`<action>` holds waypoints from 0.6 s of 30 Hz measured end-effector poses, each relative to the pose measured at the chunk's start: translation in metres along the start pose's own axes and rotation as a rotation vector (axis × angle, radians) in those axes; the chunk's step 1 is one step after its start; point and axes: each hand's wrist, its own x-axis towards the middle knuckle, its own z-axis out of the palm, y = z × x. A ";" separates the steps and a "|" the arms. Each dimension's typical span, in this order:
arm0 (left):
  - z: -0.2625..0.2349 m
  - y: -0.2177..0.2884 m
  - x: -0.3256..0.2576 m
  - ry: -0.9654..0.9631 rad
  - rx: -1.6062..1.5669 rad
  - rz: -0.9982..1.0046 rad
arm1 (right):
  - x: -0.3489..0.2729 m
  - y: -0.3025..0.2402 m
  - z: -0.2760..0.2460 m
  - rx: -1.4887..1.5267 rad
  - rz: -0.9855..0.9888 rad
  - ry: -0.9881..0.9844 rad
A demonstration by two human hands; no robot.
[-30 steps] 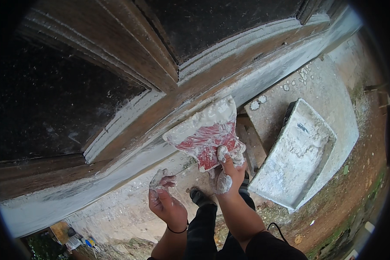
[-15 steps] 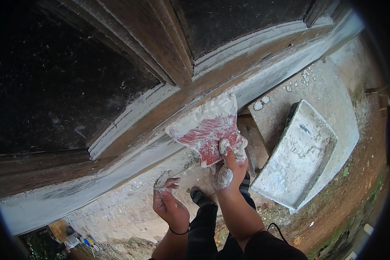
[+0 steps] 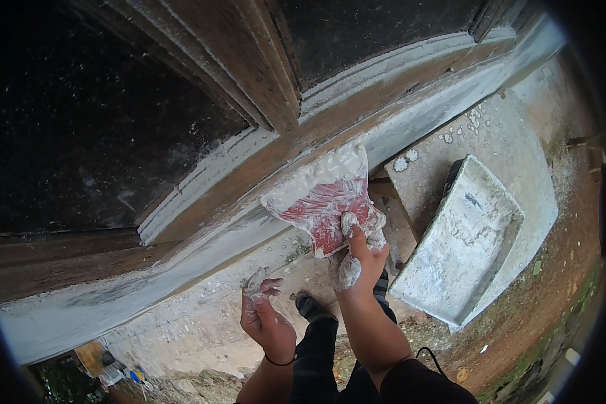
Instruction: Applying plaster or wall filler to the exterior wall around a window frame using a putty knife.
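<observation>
My right hand (image 3: 361,259) grips a red plastic putty spreader (image 3: 326,209), thumb on its upper face and the other fingers beneath. A thick band of white putty (image 3: 333,168) covers the spreader's broad far edge, with thin smears over the red. That edge is at the wall just under the window's wooden sill; whether it touches cannot be made out. Lower and to the left, my left hand (image 3: 268,313) is held up empty, its fingers loosely curled and apart. White putty coats the fingers of both hands.
A shallow tray (image 3: 421,313) smeared with white putty rests on a spattered board (image 3: 528,155) at the right. Above runs the wooden window frame (image 3: 262,145) with dark panes. My shod foot (image 3: 313,306) stands on the paved ledge below; reddish soil (image 3: 518,330) lies lower right.
The right hand and spreader have shifted very slightly to the right. My left hand has moved a touch downward and right. The tray has stayed in place.
</observation>
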 end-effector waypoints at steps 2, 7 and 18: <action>0.000 0.000 -0.001 0.002 -0.001 -0.001 | -0.001 0.000 -0.002 0.000 -0.003 -0.005; 0.000 0.001 -0.002 0.001 0.004 -0.006 | -0.004 -0.003 -0.004 0.017 0.020 0.022; -0.003 -0.003 -0.008 -0.025 0.014 -0.013 | 0.004 -0.024 -0.049 -0.193 0.007 -0.032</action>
